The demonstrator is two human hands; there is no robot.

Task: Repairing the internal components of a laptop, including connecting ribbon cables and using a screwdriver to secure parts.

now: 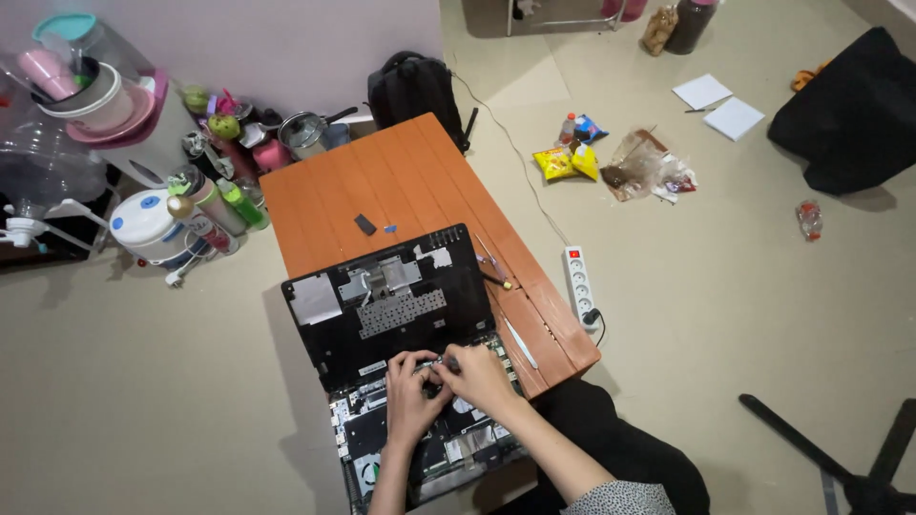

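Opened laptop [401, 381] lies across the near end of an orange slatted worktop [401, 181], its base overhanging the near edge. Upper black panel [386, 300], bearing metal shielding and a grey square patch, is tipped back toward the far side; the exposed board and internals [448, 448] sit nearest the person.

Both hands meet at the seam between panel and base. Left hand [408, 391]: fingers curled down onto the internals, grip pressed together at the fingertips on a small part (too small to make out what). Right hand [477, 375]: fingers bunched, pinching at the same spot, touching the left hand's fingertips. Cannot tell whether either actually holds anything free of the laptop.

On the worktop right of the laptop: a screwdriver with yellow tip end [496, 278], and a thin pale strip [522, 343] lying along the slats. Farther off on the worktop, a small dark flat piece [364, 224] and a tiny blue bit [390, 228] just beside it.

Floor, right of the worktop: white power strip [579, 286] with red switch. Farther: snack wrappers [620, 164], two white paper sheets [718, 105]. Far edge: black backpack [415, 88] against the wall. Left: clutter of bottles, pots, plastic containers [143, 143].
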